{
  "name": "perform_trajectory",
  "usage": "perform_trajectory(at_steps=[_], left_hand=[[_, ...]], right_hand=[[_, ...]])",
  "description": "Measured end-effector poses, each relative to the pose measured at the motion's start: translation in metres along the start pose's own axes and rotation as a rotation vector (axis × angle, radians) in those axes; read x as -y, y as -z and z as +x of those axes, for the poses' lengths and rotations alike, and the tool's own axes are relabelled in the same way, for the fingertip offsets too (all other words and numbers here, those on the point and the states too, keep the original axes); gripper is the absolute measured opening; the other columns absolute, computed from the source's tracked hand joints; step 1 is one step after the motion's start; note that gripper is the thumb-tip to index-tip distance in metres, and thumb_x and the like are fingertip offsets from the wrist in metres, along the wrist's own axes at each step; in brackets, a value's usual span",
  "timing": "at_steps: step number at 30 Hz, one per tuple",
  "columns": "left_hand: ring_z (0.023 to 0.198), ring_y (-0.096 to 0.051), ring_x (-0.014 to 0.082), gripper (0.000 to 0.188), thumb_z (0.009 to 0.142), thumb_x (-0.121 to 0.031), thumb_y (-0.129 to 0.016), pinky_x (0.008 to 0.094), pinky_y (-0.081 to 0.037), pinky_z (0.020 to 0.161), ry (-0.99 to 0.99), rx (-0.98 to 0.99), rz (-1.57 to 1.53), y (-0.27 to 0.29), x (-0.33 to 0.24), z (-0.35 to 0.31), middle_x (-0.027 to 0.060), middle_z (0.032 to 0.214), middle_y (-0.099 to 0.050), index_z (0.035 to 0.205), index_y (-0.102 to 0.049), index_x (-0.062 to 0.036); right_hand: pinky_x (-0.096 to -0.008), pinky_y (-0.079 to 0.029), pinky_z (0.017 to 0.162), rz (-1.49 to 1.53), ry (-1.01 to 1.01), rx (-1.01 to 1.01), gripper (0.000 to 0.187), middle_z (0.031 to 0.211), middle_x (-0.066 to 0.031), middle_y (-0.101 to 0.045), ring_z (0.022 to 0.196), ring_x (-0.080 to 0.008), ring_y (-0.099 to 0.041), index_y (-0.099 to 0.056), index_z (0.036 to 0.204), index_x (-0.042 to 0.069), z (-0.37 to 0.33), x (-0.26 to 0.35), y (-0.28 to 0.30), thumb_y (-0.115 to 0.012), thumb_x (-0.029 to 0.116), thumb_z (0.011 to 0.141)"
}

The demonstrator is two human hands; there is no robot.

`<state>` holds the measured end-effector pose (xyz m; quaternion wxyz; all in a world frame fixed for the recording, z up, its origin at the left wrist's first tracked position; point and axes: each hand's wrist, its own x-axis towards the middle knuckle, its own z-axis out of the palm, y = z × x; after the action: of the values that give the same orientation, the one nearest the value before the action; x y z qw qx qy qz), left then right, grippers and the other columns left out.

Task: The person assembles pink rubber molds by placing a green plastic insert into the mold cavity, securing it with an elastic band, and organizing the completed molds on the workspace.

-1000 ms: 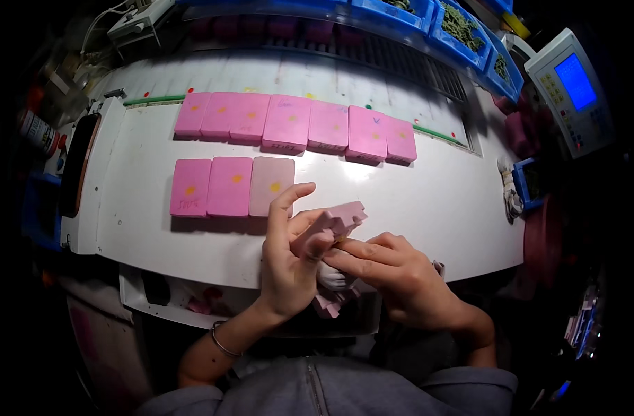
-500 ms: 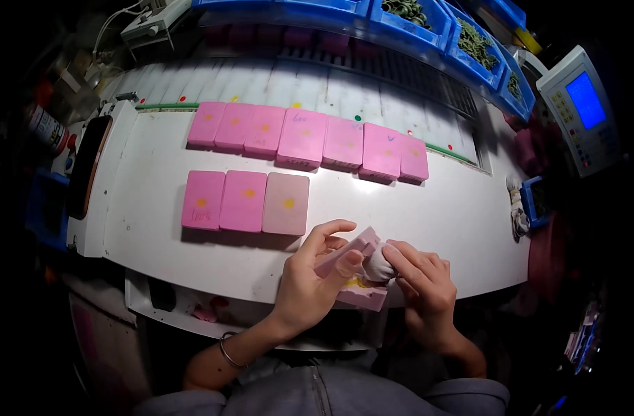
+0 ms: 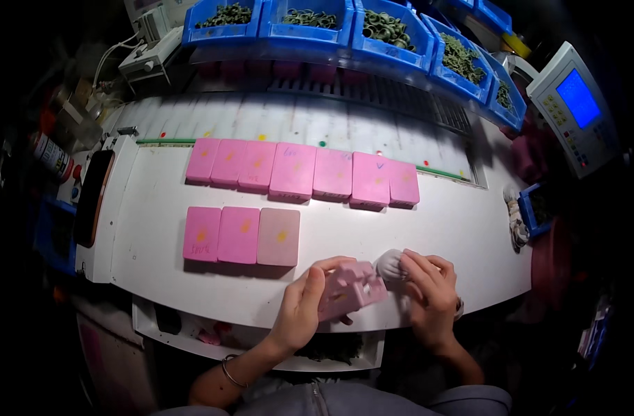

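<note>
My left hand (image 3: 300,304) is closed around a pale pink block mould (image 3: 350,290), held tilted just above the table's front edge. Its notched, cut faces point up and to the right. In my right hand (image 3: 431,295) is a white cloth bundle (image 3: 390,265), rounded and gathered, pinched by the fingertips beside the mould's upper right corner. The cloth's tail shows at the far side of that hand. Beyond my left hand stand three block moulds side by side: two bright pink (image 3: 238,234) and one duller (image 3: 278,237), each with a yellow mark.
Farther back runs a row of several pink block moulds (image 3: 291,170). Blue bins (image 3: 393,52) of small green pieces hang above. A control panel (image 3: 578,104) with a blue screen stands right, a phone (image 3: 95,197) lies left. An open drawer (image 3: 365,350) sits under the front edge.
The mould has turned in my left hand, and the cloth bundle has come out from between its parts to its right side. My view has tilted up, showing more of the bins.
</note>
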<state>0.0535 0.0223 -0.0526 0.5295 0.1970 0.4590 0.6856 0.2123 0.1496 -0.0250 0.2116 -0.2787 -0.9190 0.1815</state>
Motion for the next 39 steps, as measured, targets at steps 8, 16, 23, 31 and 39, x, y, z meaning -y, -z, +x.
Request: perform_trajectory(at_steps=[8, 16, 23, 31, 39], left_hand=[[0.089, -0.062, 0.0261, 0.087, 0.088, -0.068, -0.017, 0.0379, -0.053, 0.078, 0.041, 0.128, 0.073, -0.006, -0.013, 0.004, 0.0214, 0.103, -0.06, 0.136, -0.026, 0.0037], [0.103, -0.055, 0.0154, 0.093, 0.078, -0.067, -0.053, 0.0277, -0.044, 0.089, -0.073, 0.229, 0.002, 0.004, -0.01, -0.001, 0.0128, 0.111, -0.058, 0.137, -0.032, 0.0017], [0.1, -0.057, 0.0143, 0.09, 0.071, -0.046, -0.075, 0.0278, -0.044, 0.088, -0.1, 0.213, 0.125, 0.018, -0.024, 0.0, 0.0114, 0.109, -0.06, 0.137, -0.035, 0.0001], [0.1, -0.058, 0.0152, 0.085, 0.078, -0.052, -0.065, 0.029, -0.044, 0.09, -0.161, 0.175, 0.068, 0.035, -0.034, 0.0, 0.0112, 0.107, -0.062, 0.136, -0.036, 0.002], [0.087, -0.063, 0.0189, 0.072, 0.092, -0.061, -0.019, 0.0307, -0.054, 0.071, -0.183, -0.176, -0.032, 0.095, -0.129, 0.017, 0.0112, 0.1, -0.063, 0.118, -0.05, -0.0005]], right_hand=[[-0.0349, -0.04, 0.093, 1.035, 0.015, 0.243, 0.066, 0.119, -0.0163, -0.052, 0.106, -0.0247, -0.052, -0.038, 0.135, -0.002, 0.014, 0.017, 0.0, -0.068, 0.016, 0.079], [-0.0277, -0.046, 0.073, 0.725, 0.132, 0.175, 0.057, 0.105, -0.0139, -0.055, 0.086, -0.0202, -0.057, -0.052, 0.119, -0.001, 0.025, 0.039, -0.003, -0.078, 0.011, 0.069], [-0.0262, -0.044, 0.066, 0.76, 0.122, 0.117, 0.046, 0.096, -0.0111, -0.056, 0.075, -0.0166, -0.053, -0.056, 0.109, -0.001, 0.036, 0.049, -0.015, -0.077, 0.009, 0.069], [-0.0259, -0.043, 0.064, 0.814, 0.104, 0.196, 0.04, 0.09, -0.008, -0.056, 0.073, -0.0161, -0.051, -0.058, 0.104, -0.001, 0.056, 0.061, -0.029, -0.076, 0.009, 0.07], [-0.041, -0.039, 0.093, 0.338, 0.248, 0.132, 0.078, 0.131, -0.0219, -0.038, 0.115, -0.0349, -0.043, -0.041, 0.131, 0.001, 0.085, 0.074, -0.051, -0.079, 0.025, 0.067]])
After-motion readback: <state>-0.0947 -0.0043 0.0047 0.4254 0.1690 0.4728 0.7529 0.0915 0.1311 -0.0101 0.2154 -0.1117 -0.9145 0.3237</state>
